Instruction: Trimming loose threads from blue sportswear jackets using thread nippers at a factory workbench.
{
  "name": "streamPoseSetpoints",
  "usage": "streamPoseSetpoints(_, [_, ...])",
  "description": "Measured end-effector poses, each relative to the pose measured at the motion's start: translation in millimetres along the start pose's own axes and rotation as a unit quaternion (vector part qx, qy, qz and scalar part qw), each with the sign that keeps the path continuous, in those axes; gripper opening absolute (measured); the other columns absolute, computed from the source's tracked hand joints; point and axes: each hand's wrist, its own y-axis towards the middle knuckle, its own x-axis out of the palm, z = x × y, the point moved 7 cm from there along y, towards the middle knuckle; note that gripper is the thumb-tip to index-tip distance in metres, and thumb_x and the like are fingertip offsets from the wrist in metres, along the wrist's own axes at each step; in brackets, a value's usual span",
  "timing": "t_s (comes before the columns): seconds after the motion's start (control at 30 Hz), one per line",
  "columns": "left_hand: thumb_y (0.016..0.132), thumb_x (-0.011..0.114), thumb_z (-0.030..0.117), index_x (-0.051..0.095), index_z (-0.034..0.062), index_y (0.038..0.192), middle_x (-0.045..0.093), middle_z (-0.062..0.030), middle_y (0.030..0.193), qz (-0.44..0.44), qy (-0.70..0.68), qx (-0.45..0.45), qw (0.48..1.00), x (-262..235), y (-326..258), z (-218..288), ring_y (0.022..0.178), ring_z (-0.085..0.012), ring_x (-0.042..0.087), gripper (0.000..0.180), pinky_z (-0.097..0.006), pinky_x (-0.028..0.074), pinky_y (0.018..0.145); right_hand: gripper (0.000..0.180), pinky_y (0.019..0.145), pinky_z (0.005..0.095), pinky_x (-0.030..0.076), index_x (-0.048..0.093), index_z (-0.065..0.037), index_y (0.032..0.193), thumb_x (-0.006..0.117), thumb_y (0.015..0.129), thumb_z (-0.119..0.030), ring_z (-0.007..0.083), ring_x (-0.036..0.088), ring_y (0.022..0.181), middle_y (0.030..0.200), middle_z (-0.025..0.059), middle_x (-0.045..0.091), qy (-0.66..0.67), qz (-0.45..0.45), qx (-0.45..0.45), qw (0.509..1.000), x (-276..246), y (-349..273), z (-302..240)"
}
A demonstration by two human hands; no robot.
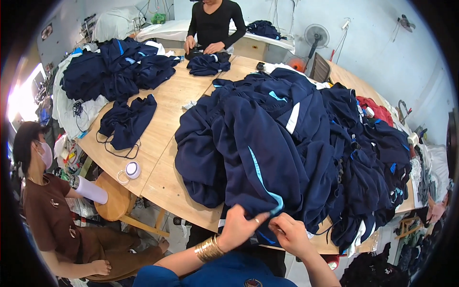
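A large heap of navy garments [239, 124] lies in front of me on the wooden table. From its near edge a navy garment with a light blue stripe [258, 172] comes down to my hands. My left hand [239, 227], with gold bangles at the wrist and a ring, is closed on the garment's edge beside the stripe. Just right of it, my right hand [289, 233] has its fingers pinched together at the same edge. The bit of cloth between its fingertips is mostly hidden.
Across the wooden table [158, 138], a person in black [215, 26] handles a navy garment. At left sits a person in brown [52, 210] beside a lavender bottle [91, 190]; its lid [132, 170] lies on the table. Another navy pile [119, 71] is at the far left.
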Motion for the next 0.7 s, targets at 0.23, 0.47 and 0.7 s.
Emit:
streamPoseSetpoints(0.23, [0.071,0.063,-0.008,0.051,-0.0019,0.098,0.059,-0.0079,0.096,0.008,-0.327,-0.167,0.930,-4,2,10,0.090,-0.0140,0.056,0.030,-0.027,0.045,0.083,0.009,0.046,0.0172,0.033,0.057,-0.002,0.089,0.056,0.082,-0.007,0.0016,0.044,0.053,0.066,-0.0009,0.052,0.269,0.075,0.221,0.934,-30,2,17])
streamPoseSetpoints(0.47, [0.070,0.064,-0.009,0.047,0.0010,0.102,0.056,-0.0072,0.098,0.001,-0.345,-0.183,0.921,10,-5,25,0.093,-0.0147,0.055,0.038,-0.027,0.044,0.084,0.016,0.047,0.0160,0.039,0.051,0.000,0.093,0.048,0.089,-0.015,0.0044,0.051,0.046,0.069,0.0060,0.061,0.394,-0.088,0.247,0.881,-5,-17,-5])
streamPoseSetpoints(0.7, [0.068,0.066,-0.008,0.045,0.0009,0.108,0.055,-0.0069,0.098,-0.002,-0.332,-0.171,0.928,10,-15,26,0.091,-0.0157,0.055,0.046,-0.029,0.045,0.082,0.019,0.054,0.0168,0.041,0.053,0.002,0.085,0.051,0.086,-0.017,0.0053,0.052,0.041,0.067,0.0096,0.064,0.437,-0.123,0.261,0.852,4,-19,-12])
